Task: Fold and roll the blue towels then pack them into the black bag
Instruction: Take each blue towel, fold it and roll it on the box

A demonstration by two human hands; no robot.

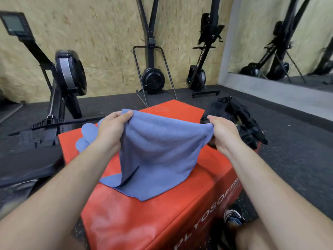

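Black rubber floor (297, 141), chipboard wall (108, 42) behind, mirror (288, 42) on the right wall.

Red box (137, 219), padded, fills centre view. White lettering along its right side reads "PLYOSOFT"; the letters after that are hidden by the right forearm. A faint mark on the far top face is unreadable.

Rowing machine (68, 73) lies just beside the box's left edge. A folded rower (200, 69) stands against the wall with "AIR ROW" legible on its frame, the rest unclear.

Blue towel (162, 150) is lifted by its two upper corners. Its lower part lies on the box top, with the near corner short of the front edge.

Black bag (239, 121) sits slumped on the far right corner of the box, overhanging the right edge.

Two rounded blue bundles (86, 134), apparently rolled towels, sit near the left edge behind the left wrist.

Left hand (111, 127): fingers (126, 114) curled, pinching the towel's left corner.

Right hand (223, 132): fingers curled under, thumb (210, 119) on top, pinching the right corner just in front of the bag.

Bare red surface shows at the near end and the far left corner.

A shoe (233, 217) rests on the floor by the right side.
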